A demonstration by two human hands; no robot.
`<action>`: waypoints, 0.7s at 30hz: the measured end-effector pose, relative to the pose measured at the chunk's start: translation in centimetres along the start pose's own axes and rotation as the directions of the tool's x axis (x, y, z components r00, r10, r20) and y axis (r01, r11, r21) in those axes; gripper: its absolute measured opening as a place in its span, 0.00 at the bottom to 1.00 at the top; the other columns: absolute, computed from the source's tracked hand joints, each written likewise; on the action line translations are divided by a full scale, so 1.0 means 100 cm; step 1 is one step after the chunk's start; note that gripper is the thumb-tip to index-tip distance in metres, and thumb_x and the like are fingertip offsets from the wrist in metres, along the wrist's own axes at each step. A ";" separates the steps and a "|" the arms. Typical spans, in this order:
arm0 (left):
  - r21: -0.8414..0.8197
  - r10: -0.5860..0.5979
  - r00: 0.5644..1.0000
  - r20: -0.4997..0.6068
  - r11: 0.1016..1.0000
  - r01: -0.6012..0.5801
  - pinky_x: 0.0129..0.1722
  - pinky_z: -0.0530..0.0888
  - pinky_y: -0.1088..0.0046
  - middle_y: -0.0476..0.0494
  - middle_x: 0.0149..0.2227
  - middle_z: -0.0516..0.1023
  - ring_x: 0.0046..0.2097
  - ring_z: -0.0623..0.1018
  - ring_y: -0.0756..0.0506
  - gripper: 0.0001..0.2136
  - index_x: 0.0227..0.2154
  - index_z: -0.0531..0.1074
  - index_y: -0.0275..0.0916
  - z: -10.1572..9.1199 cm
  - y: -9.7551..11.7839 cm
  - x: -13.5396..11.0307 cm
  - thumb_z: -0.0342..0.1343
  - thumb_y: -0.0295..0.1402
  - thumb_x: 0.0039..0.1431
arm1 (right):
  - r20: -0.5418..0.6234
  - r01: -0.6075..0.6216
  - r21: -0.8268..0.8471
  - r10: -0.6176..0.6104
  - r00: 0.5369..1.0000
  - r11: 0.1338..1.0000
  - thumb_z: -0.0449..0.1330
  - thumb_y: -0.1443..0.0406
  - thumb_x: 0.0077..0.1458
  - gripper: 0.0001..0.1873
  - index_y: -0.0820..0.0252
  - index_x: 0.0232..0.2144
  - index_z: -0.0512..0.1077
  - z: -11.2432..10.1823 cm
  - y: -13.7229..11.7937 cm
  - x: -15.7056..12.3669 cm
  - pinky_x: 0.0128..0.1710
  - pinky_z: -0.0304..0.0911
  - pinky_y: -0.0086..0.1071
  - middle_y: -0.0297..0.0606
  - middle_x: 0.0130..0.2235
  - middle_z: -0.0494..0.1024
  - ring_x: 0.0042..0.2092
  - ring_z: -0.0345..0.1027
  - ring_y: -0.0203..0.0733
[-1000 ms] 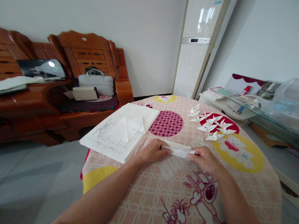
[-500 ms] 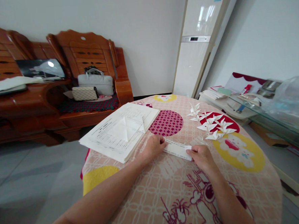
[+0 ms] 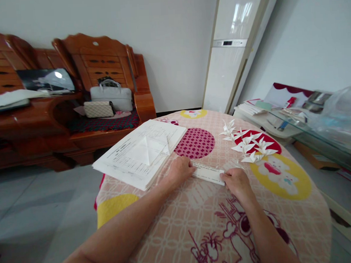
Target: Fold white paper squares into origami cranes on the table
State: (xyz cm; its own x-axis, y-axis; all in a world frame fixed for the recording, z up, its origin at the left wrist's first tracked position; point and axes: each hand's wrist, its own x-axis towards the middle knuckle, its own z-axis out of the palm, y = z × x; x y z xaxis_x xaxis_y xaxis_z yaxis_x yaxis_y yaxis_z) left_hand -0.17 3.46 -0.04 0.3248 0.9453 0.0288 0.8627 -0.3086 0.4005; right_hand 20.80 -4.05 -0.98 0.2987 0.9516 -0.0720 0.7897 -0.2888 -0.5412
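Observation:
A narrow folded strip of white paper [image 3: 207, 173] lies flat on the round table's patterned cloth [image 3: 199, 221]. My left hand [image 3: 179, 171] presses its left end with curled fingers. My right hand [image 3: 236, 182] pinches and presses down its right end. Several white folded paper cranes [image 3: 249, 145] sit beyond the strip to the right. A stack of printed sheets [image 3: 141, 153] with a folded paper triangle on top lies to the left of my left hand.
A wooden sofa [image 3: 63, 102] with a white handbag [image 3: 111, 97] and a laptop [image 3: 46, 80] stands at the left. A tall white air conditioner [image 3: 230, 52] is in the corner. A glass-topped stand [image 3: 306, 127] with papers and a plastic bag is at the right.
The paper was lifted slightly and partly open a second ago; it has been folded down flat onto the cloth, and both hands now press its ends.

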 end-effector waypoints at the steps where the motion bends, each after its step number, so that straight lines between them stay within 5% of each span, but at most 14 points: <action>1: 0.008 0.001 1.000 0.000 1.000 -0.001 0.30 0.65 0.75 0.42 0.26 0.78 0.29 0.74 0.47 0.10 0.25 0.77 0.35 0.000 0.000 0.000 0.53 0.34 0.53 | -0.003 -0.006 0.000 0.006 1.000 1.000 0.55 0.61 0.53 0.17 0.60 0.15 0.70 0.000 0.000 0.000 0.20 0.47 0.27 0.38 0.16 0.72 0.18 0.60 0.33; 21: -0.005 -0.020 1.000 0.017 1.000 0.021 0.32 0.66 0.75 0.42 0.27 0.78 0.31 0.75 0.47 0.09 0.25 0.77 0.35 -0.004 0.001 0.000 0.55 0.35 0.53 | 0.012 -0.059 0.049 0.059 0.998 0.997 0.56 0.60 0.51 0.18 0.62 0.15 0.73 0.001 0.001 0.002 0.18 0.50 0.26 0.40 0.16 0.74 0.18 0.64 0.35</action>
State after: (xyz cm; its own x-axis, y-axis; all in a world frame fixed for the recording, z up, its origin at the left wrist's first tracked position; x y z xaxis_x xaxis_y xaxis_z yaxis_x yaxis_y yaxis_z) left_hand -0.20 3.47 0.39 0.3134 0.9496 0.0054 0.8675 -0.2886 0.4052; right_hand 20.94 -3.86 -1.14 0.3382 0.9342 -0.1139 0.7434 -0.3394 -0.5763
